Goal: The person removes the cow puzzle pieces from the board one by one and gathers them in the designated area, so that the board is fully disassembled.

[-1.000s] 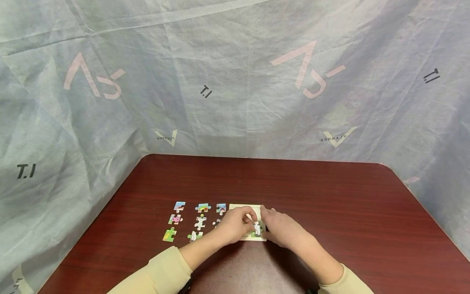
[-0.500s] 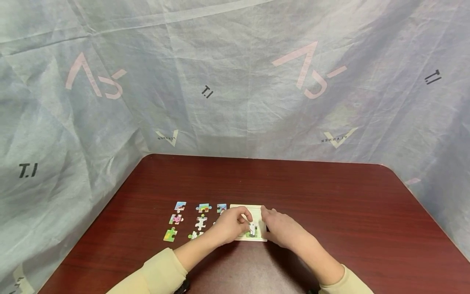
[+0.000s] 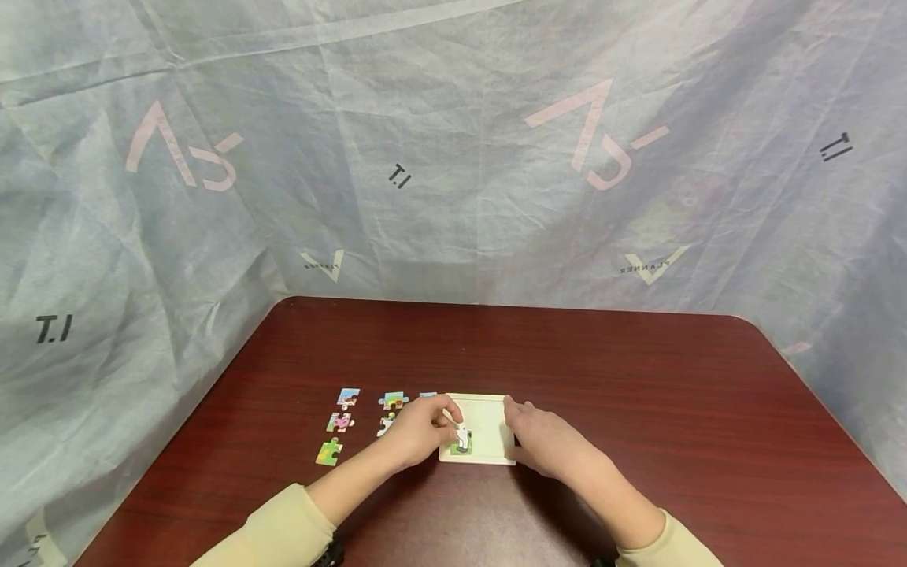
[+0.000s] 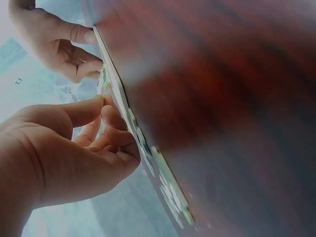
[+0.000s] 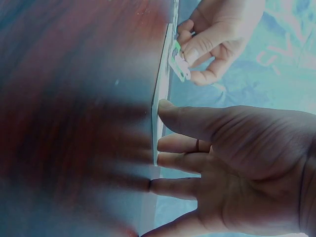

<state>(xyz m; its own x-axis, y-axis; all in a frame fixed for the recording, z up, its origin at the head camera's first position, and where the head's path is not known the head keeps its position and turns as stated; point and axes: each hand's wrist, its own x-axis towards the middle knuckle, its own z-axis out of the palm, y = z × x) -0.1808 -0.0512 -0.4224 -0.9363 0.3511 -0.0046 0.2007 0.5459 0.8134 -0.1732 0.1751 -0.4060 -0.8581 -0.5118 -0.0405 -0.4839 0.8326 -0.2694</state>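
In the head view my left hand (image 3: 418, 429) pinches a jigsaw piece (image 3: 462, 441) printed white and green, over the left side of the shallow pale puzzle tray (image 3: 490, 429). From the right wrist, the same jigsaw piece (image 5: 178, 64) appears tilted between thumb and finger, close over the tray. My right hand (image 3: 547, 441) stays at the tray's right edge, its thumb and nearest fingertips touching it. The right wrist view shows these fingers (image 5: 175, 187) spread and fairly straight. No other piece shows in the tray.
Left of the tray, loose jigsaw pieces lie in rough rows, among them a pink one (image 3: 340, 423), a green one (image 3: 329, 452) and a blue one (image 3: 348, 397). My left hand and forearm hide some. Grey printed cloth (image 3: 453, 157) hangs behind the dark red table (image 3: 638, 378).
My left hand has moved left with the pinched piece, from the tray's right part to its left part. My right hand stays where it was at the tray's edge.
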